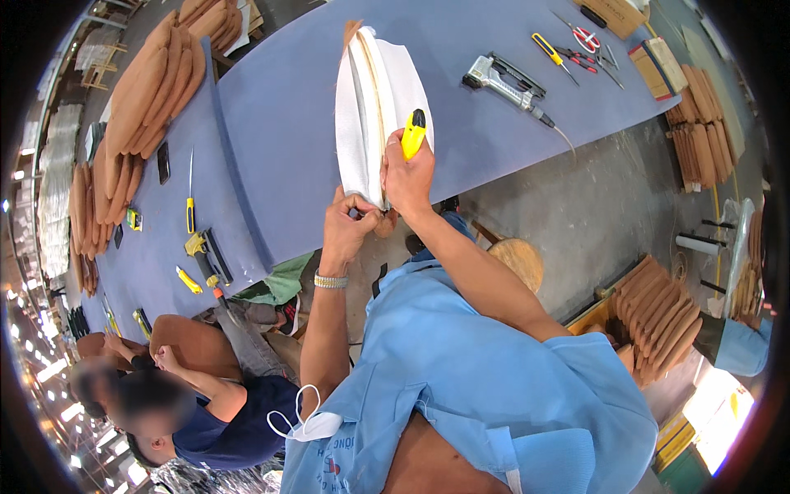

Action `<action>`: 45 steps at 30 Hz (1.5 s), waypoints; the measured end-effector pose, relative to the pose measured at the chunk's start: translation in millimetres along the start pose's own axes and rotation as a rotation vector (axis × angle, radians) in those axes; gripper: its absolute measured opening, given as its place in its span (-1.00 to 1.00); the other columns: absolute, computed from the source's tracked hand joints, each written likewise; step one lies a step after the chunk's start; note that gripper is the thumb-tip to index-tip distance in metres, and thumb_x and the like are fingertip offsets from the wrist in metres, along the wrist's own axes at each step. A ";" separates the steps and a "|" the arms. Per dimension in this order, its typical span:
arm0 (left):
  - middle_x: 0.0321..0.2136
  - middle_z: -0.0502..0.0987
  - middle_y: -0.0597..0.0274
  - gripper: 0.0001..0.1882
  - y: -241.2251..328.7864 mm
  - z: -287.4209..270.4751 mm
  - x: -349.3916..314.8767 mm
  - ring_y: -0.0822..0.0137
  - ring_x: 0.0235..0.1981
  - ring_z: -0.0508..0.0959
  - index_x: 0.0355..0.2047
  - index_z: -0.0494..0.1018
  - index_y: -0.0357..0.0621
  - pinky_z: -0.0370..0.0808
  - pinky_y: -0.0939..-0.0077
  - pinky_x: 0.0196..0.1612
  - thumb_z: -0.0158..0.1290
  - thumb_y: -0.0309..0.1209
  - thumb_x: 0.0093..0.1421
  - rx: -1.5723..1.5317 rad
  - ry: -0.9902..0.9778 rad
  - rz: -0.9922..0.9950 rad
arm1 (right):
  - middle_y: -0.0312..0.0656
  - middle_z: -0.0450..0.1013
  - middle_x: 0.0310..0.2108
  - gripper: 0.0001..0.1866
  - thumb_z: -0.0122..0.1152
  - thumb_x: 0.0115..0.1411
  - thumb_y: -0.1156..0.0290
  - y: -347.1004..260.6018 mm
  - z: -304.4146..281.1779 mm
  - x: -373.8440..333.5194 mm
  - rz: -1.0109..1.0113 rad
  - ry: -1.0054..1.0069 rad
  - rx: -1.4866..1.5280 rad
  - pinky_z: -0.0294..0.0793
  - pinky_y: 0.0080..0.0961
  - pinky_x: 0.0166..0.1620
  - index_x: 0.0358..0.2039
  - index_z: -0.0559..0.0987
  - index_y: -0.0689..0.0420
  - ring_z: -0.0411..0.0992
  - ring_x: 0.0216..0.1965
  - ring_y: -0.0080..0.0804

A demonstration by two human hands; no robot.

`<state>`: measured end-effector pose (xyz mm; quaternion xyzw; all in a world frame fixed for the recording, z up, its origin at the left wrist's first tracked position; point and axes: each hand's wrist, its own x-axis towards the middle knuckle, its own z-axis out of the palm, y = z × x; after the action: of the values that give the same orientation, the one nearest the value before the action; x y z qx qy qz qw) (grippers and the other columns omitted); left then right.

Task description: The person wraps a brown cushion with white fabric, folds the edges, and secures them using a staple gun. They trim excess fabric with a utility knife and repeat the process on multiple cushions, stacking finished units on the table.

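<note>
On the blue-covered table, a long padded panel (pixel 352 123) stands edge-up, its white fabric spread to both sides of a pale, narrow edge. A bit of brown material shows at its far tip and by the near end. My right hand (pixel 409 183) is closed round a yellow utility knife (pixel 413 144) with a black end uppermost, and rests against the panel's near right side. The blade is hidden. My left hand (pixel 346 229) pinches the panel's near end, fingers and thumb together.
Right on the table (pixel 296 74) lie a staple gun (pixel 506 82) with its hose, a yellow screwdriver (pixel 553 56), pliers and scissors. Brown pads (pixel 156 90) are stacked at left, near another staple gun (pixel 206 255). A co-worker (pixel 239 420) sits at lower left. A round stool (pixel 517 262) stands at right.
</note>
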<state>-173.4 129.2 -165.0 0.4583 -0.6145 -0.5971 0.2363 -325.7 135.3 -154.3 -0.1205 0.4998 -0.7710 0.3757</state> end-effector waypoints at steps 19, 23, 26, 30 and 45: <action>0.30 0.41 0.07 -0.90 1.1 -35.0 -16.3 0.18 0.19 0.48 -0.41 0.47 -0.05 0.45 -0.06 0.20 0.14 -0.45 0.27 -0.912 0.128 0.115 | -0.22 0.45 -0.48 -0.78 0.15 0.41 0.35 0.2 -21.8 31.7 0.367 -0.251 0.074 0.28 -0.56 -0.66 -0.04 0.47 0.18 0.31 -0.71 -0.57; 0.20 0.51 0.04 -0.91 21.7 -54.6 -25.6 0.15 0.19 0.54 -0.38 0.49 -0.07 0.59 0.14 0.12 0.15 -0.50 0.29 -1.035 0.268 0.253 | -0.11 0.56 -0.27 -0.69 0.13 0.43 0.35 -18.3 -4.2 25.1 0.341 -0.440 -0.220 0.31 -0.58 -0.64 0.09 0.42 0.22 0.32 -0.70 -0.59; 0.10 0.57 0.00 -0.92 21.0 -76.7 -41.8 0.20 0.03 0.63 -0.36 0.49 -0.09 0.65 0.30 -0.03 0.15 -0.54 0.29 -1.016 0.352 0.260 | -0.08 0.60 -0.19 -0.66 0.11 0.43 0.37 -15.3 12.5 22.9 0.368 -0.529 -0.232 0.41 -0.56 -0.60 0.15 0.39 0.21 0.36 -0.68 -0.58; -0.06 0.64 -0.03 -0.91 -13.5 -90.9 -62.7 0.26 -0.19 0.69 -0.31 0.48 -0.12 0.66 0.45 -0.17 0.13 -0.59 0.30 -0.974 0.509 0.224 | -0.12 0.57 -0.03 -0.58 0.14 0.42 0.40 10.3 42.9 19.9 0.424 -0.639 -0.291 0.63 -0.48 -0.36 0.23 0.35 0.22 0.56 -0.42 -0.43; -0.45 0.68 0.11 -0.90 -399.8 75.2 -181.0 0.27 -0.40 0.71 -0.36 0.64 -0.30 0.67 0.46 -0.27 0.21 -0.53 0.11 0.152 0.138 -0.786 | -0.03 0.58 0.03 -0.40 0.16 0.44 0.27 -1.1 -103.1 12.4 0.437 -0.766 -0.878 0.67 -0.38 -0.15 0.41 0.25 0.12 0.63 -0.29 -0.36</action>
<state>-39.2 374.4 -511.7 0.7135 -0.4174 -0.5627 -0.0038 -392.6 197.0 -204.3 -0.4267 0.6132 -0.3010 0.5927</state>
